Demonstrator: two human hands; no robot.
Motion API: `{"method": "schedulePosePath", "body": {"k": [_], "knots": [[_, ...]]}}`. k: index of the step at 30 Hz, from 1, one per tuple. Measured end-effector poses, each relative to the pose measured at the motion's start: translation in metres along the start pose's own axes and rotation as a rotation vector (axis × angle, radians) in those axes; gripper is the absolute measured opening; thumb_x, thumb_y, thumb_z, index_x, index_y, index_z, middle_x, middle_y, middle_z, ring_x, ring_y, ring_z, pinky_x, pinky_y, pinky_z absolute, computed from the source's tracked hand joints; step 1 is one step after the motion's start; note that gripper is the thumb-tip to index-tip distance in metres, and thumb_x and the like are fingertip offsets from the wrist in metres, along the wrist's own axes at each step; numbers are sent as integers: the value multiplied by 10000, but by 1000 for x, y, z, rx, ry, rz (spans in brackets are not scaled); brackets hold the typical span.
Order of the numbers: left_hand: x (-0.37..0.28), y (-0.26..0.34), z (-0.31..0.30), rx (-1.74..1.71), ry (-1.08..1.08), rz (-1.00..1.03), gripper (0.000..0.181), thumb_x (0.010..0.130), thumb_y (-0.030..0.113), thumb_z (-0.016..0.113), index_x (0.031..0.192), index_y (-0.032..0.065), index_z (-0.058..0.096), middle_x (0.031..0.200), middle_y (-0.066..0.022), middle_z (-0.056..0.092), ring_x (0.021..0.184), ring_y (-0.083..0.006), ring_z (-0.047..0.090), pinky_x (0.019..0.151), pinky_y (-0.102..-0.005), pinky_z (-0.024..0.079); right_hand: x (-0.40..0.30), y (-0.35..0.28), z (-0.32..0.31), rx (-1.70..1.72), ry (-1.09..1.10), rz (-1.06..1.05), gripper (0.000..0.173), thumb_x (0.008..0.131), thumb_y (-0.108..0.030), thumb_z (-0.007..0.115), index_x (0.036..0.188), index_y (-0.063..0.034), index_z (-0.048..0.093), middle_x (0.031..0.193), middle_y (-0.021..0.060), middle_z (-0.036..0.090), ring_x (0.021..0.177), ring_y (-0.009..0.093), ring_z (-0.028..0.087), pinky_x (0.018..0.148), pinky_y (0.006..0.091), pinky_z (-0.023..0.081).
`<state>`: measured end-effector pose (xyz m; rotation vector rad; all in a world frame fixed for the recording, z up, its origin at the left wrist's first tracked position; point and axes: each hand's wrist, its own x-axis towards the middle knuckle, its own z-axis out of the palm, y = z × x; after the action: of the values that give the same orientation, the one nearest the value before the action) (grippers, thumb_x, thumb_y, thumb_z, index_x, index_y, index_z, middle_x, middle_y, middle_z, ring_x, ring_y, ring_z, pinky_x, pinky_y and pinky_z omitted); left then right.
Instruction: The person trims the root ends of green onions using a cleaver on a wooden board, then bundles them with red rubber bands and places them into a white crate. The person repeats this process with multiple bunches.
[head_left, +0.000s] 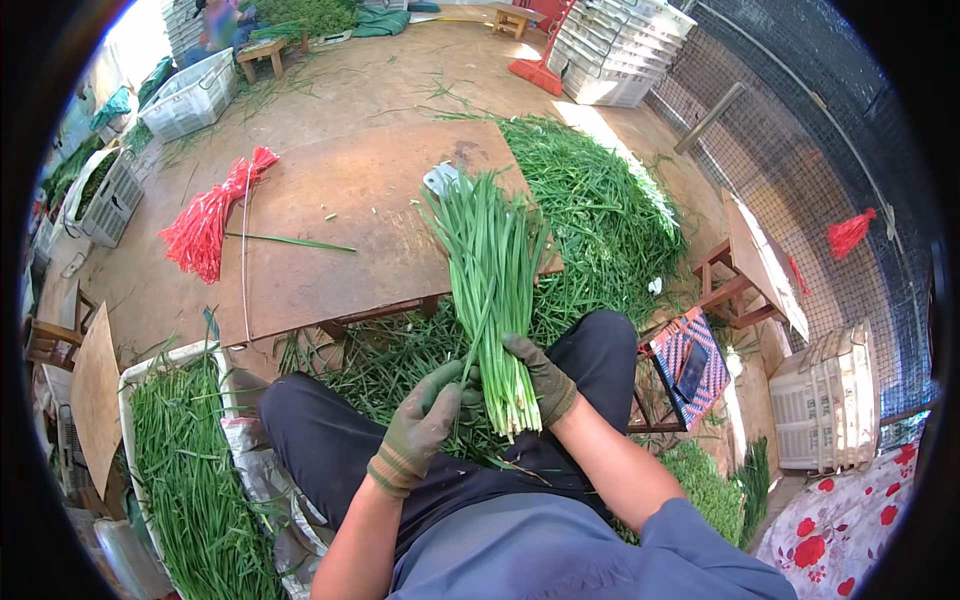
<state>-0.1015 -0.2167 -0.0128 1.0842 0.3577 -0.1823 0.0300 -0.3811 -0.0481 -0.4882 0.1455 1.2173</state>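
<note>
A thick bunch of Chinese chives (491, 277) lies with its leaves over the near right edge of a low wooden table (360, 180), its pale stem ends over my lap. My right hand (544, 379), in a green knit glove, grips the bunch from the right, near the stems. My left hand (431, 412), gloved alike, is at the bunch's left side, thumb and fingers pinching a single chive leaf (475, 341). A bundle of red plastic ties (214, 217) rests at the table's left, beside a white cord (245, 255). A pale flat object (446, 180) lies partly under the leaf tips.
Loose chives (600, 225) are heaped right of the table and beneath it. A crate of chives (195, 465) stands at my left. Stacked white crates (619, 45) and a red broom (536, 75) are at the back right. Far left, a person (221, 26) sits near a white crate (191, 97).
</note>
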Motion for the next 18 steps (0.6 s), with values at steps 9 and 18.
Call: {"method": "schedulePosePath", "body": {"k": [9, 18], "knots": [[18, -32, 25, 575, 355, 379, 395, 881, 146, 697, 1201, -26, 544, 1011, -80, 655, 841, -102, 607, 749, -258, 509, 6, 15, -6, -54, 110, -97, 442, 927, -378, 648, 1193, -26, 611, 1050, 112, 698, 897, 207, 691, 792, 345, 588], [23, -25, 12, 751, 236, 398, 264, 899, 128, 616, 1105, -32, 577, 869, -128, 671, 763, -210, 637, 709, -328, 515, 13, 17, -15, 42, 3, 13, 498, 936, -369, 643, 1265, -4, 564, 1067, 108, 693, 893, 204, 698, 755, 332, 600]]}}
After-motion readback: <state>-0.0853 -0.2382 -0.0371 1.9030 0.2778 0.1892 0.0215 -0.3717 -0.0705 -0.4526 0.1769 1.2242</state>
